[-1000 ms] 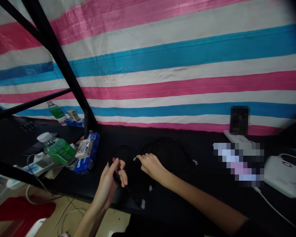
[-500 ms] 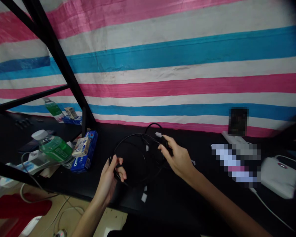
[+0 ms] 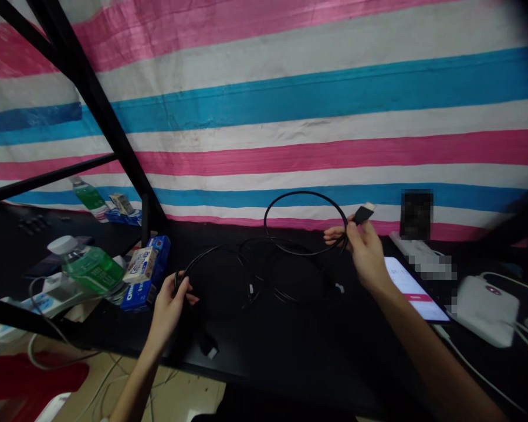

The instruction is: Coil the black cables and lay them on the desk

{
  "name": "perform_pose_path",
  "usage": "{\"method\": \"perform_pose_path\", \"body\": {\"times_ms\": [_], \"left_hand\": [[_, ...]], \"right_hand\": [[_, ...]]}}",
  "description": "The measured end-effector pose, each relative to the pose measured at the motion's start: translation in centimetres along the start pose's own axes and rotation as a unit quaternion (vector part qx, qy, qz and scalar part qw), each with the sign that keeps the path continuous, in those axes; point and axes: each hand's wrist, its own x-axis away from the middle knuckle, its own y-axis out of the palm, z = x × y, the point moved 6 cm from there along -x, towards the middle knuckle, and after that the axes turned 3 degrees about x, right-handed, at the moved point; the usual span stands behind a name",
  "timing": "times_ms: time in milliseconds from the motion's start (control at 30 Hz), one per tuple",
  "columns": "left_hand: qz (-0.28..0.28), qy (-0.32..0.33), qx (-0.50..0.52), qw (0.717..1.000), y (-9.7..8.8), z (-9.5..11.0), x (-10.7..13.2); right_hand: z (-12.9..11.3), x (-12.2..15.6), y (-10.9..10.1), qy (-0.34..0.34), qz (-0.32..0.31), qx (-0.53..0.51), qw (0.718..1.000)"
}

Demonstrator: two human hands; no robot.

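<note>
A long black cable runs in loose loops between my hands. My right hand grips it, raised at the right. Past its thumb sticks a broad, HDMI-like plug with a pale tip, pointing up and right. One loop stands up beside these fingers. Lower at the left, my left hand is closed round another part of the cable, fingers curled. A second black plug with a pale end is below it, near the table's front edge. More loops and a pale cable end are between the hands.
On the left are blue snack boxes, a green-drink bottle and a power strip. A lit phone and a white power bank lie right. Black frame bars cross the left; striped sheeting hangs behind.
My hands have moved apart. The right went right and up with the cable and its plug; the left went left. The coil has spread into separate loops.
</note>
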Motion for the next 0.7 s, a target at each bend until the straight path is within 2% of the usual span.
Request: {"method": "perform_pose_path", "body": {"times_ms": [167, 267, 367, 433, 500, 567, 633, 700], "left_hand": [[0.015, 0.04, -0.189, 0.981, -1.8, -1.6, -0.7], [0.051, 0.038, -0.271, 0.96, -2.5, -1.9, -1.0], [0.088, 0.044, -0.361, 0.928, -3.0, -1.9, -1.1], [0.098, 0.087, -0.406, 0.904, -2.9, -1.6, -1.0], [0.096, 0.15, -0.415, 0.892, -2.4, -1.1, -0.7], [0.096, 0.203, -0.409, 0.884, -1.4, -0.1, 0.0], [0.089, 0.244, -0.391, 0.883, -0.2, 1.5, 0.7], [0.07, 0.285, -0.356, 0.887, 1.3, 3.4, 1.2]], "right_hand": [[0.0, -1.7, -1.4, -0.034, 0.01, 0.007, 0.999], [-0.3, -2.5, -2.8, -0.055, 0.06, -0.022, 0.996], [-0.9, -3.0, -5.0, -0.063, 0.13, -0.082, 0.986], [-1.5, -3.1, -5.8, -0.051, 0.135, -0.088, 0.986], [-1.9, -3.1, -5.5, -0.03, 0.1, -0.041, 0.994], [-1.5, -2.9, -4.4, 0.005, 0.04, 0.029, 0.999], [0.3, -2.5, -2.7, 0.059, -0.028, 0.085, 0.994], [3.2, -2.1, -1.0, 0.12, -0.091, 0.134, 0.98]]}}
